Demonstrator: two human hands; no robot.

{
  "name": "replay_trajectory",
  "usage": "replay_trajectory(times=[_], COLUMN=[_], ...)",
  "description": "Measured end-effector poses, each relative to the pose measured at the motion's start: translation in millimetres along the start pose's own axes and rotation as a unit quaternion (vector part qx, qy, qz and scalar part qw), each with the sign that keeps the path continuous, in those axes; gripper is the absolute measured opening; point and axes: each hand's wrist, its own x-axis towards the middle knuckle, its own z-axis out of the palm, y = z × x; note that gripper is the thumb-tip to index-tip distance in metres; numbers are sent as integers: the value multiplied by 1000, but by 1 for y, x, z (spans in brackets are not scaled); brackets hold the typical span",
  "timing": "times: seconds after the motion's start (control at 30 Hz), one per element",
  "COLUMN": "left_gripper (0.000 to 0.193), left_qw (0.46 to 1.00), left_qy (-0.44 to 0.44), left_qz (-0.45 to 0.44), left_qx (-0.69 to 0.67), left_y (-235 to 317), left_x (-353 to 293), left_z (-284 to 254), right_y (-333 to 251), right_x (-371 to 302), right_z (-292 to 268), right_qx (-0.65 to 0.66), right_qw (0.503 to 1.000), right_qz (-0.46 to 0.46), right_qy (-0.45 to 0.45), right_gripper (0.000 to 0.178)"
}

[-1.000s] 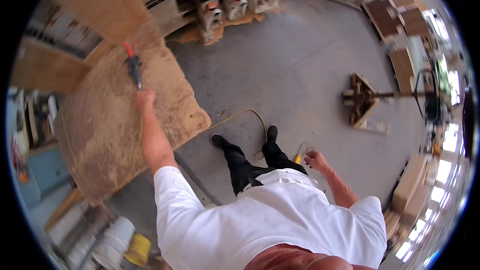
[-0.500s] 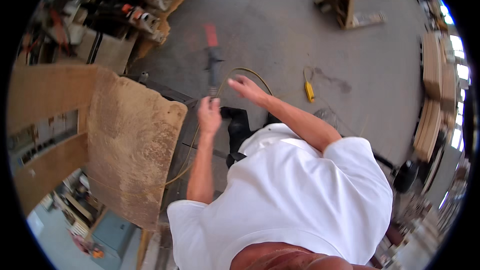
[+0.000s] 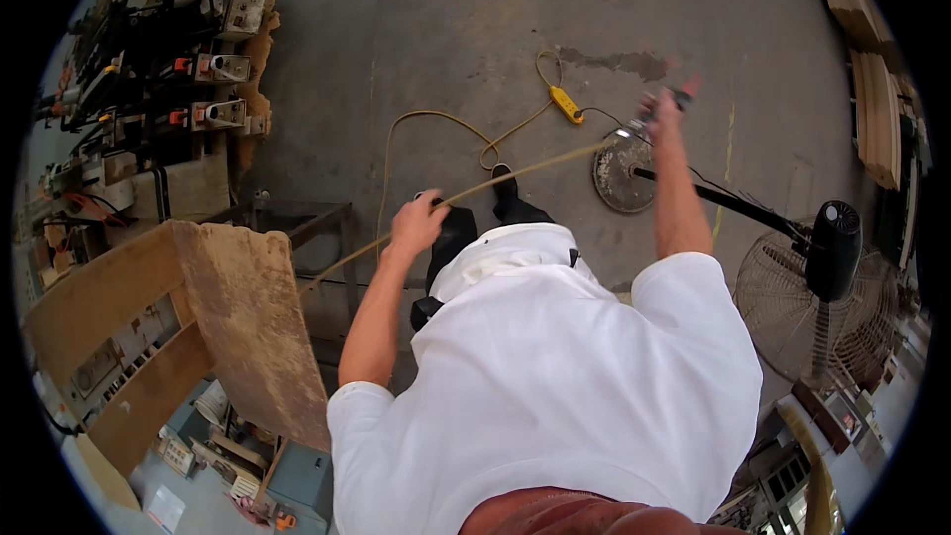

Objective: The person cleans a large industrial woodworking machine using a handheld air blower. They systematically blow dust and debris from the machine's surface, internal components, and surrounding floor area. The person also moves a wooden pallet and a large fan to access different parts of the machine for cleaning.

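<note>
My right hand (image 3: 662,115), stretched out ahead and to the right, is closed around a dark air gun (image 3: 682,97) with a red end, smeared by motion. From there a yellow hose (image 3: 540,165) runs nearly straight to my left hand (image 3: 417,224). The fingers of that hand are curled around the hose, in front of my left leg. Beyond the left hand, the hose continues down to the edge of a worn brown board (image 3: 248,322). My right hand covers most of the gun's grip.
A yellow socket block (image 3: 566,105) and its yellow cord (image 3: 426,113) lie on the grey floor ahead. To the right stands a black fan (image 3: 830,248) with a round base (image 3: 624,173). A metal frame (image 3: 322,221) is beside my left leg; machinery lines the far left.
My right hand has gone from near the left hand to the far right and now holds the air gun. The hose is drawn straight between my hands. The view has turned.
</note>
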Motion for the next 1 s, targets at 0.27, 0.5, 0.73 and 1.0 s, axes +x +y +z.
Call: replay_trajectory(times=[0.27, 0.5, 0.73, 1.0], left_gripper=[26, 20, 19, 20], left_qw=[953, 943, 941, 953], left_qy=[-81, -4, 31, 2], left_qz=[-266, -328, -332, -302], left_qx=[118, 61, 55, 33], left_y=[-143, -112, -112, -121], left_x=[-136, -187, -238, -276], left_z=[39, 73, 125, 182], right_y=[-71, 37, 98, 182], right_x=[75, 74, 4, -1], right_z=[-197, -92, 38, -255], right_qx=[-92, -167, -231, 21], right_qw=[985, 956, 857, 914], right_qz=[97, 219, 329, 404], right_qy=[106, -97, -323, 27], right_gripper=[38, 33, 36, 53])
